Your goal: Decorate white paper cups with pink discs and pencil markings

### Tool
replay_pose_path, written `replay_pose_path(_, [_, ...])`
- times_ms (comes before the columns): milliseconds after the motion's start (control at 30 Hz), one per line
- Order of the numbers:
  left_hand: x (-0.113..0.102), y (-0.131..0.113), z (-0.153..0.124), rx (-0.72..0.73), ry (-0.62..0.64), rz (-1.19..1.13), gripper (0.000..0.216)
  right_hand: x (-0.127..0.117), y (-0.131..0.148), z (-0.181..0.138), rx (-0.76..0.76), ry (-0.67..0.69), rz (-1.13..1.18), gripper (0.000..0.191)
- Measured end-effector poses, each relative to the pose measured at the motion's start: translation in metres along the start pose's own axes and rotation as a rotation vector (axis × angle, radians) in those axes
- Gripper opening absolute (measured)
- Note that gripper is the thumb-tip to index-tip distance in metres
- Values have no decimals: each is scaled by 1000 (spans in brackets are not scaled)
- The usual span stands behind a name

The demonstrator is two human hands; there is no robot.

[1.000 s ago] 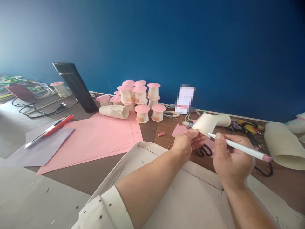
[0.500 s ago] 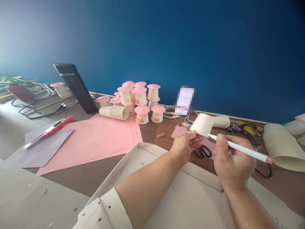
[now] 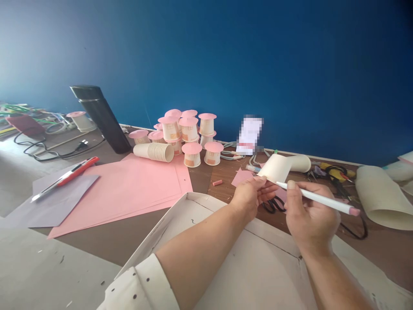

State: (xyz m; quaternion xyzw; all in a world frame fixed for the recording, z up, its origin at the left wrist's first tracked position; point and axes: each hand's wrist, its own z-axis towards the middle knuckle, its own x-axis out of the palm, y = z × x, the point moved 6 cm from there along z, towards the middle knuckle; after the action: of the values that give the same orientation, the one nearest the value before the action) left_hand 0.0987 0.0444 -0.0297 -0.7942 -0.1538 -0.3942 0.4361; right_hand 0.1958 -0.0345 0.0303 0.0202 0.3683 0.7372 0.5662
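A plain white paper cup (image 3: 275, 168), turned upside down, is gripped near its rim by my left hand (image 3: 253, 193). My right hand (image 3: 311, 213) is closed round a white marker pen (image 3: 322, 198) with a pink end. The pen's tip points left and meets the lower edge of the cup, though I cannot tell whether it touches. Below both hands lies a white box lid (image 3: 258, 258) with dark lines along its creases. Behind the left hand are a scrap of pink paper (image 3: 240, 177) and a small pink cap (image 3: 217, 183).
Several decorated cups with pink paper roofs (image 3: 192, 148) are stacked by the blue wall. A row of nested cups (image 3: 155, 152) lies on pink sheets (image 3: 129, 189). Left are a red utility knife (image 3: 77, 170) and a leaning black flask (image 3: 103, 120). A large paper tube (image 3: 380, 193) lies right.
The pen and my right hand have shifted left, with the tip moving along the cup's lower edge. The cup is tilted slightly more; my left hand keeps its grip.
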Motion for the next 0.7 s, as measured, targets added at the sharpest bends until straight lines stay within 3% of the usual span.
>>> replay_pose_path(700, [1, 0, 0, -1, 8, 20, 16, 0, 1, 0, -42, -7, -30, 26])
